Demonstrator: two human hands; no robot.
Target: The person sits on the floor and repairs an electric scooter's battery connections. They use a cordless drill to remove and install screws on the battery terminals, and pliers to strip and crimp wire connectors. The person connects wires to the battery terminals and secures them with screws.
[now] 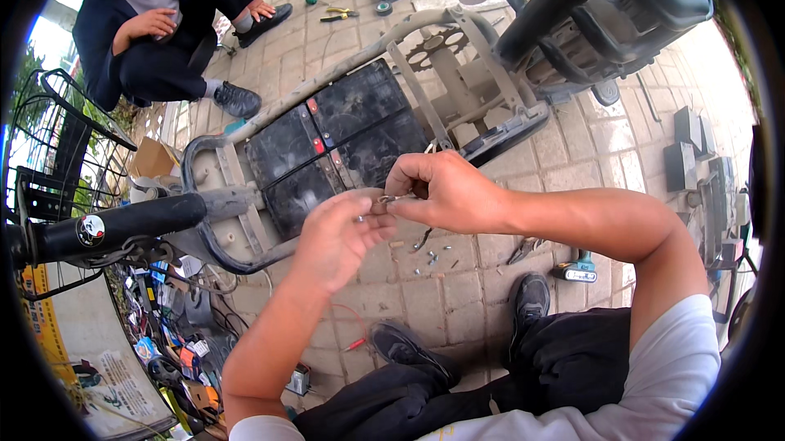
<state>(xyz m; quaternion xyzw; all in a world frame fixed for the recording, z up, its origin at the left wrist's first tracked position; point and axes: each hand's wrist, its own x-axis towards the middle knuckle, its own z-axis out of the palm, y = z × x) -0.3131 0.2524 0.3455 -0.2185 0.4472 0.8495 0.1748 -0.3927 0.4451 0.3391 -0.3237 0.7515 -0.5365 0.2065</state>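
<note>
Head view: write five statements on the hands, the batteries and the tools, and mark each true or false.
1. The left hand and right hand meet at a small piece held in their fingertips. True.
2. The right hand grips the teal power tool. False: the teal power tool lies on the paving, near the person's right shoe.
3. Several small loose metal parts lie on the paving. True.
4. The black batteries are stacked on the paving beside the metal frame. False: the black batteries sit side by side within the metal frame.
5. Yellow-handled pliers lie on the paving near the crouching person. True.
</note>
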